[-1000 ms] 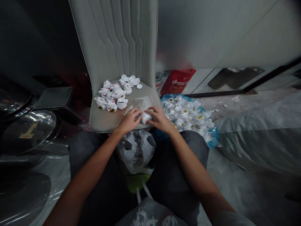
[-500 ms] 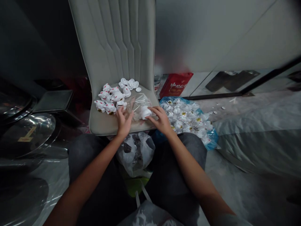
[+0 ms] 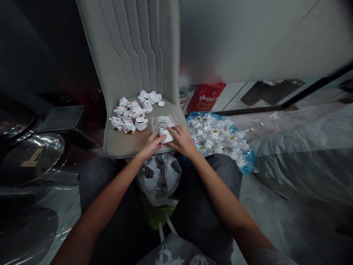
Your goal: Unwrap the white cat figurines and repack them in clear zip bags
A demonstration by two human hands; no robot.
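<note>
A cat figurine [image 3: 166,135] is clamped in the right hand [image 3: 182,140] fingers at a clear bag [image 3: 163,121] — the left hand [image 3: 150,145] grip cannot be told; loose figurines [image 3: 128,117] lie unbagged, and a bagged heap [image 3: 217,138] seems done.

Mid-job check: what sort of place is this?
Probably a home or informal room used for hand-packing: a grey padded chair serves as workbench, small white cat figurines sit piled on its seat, and a blue plastic sack of bagged ones lies on the floor.

Chair seat [image 3: 118,144], cat figurines [image 3: 128,118], clear bag [image 3: 163,121]
</note>
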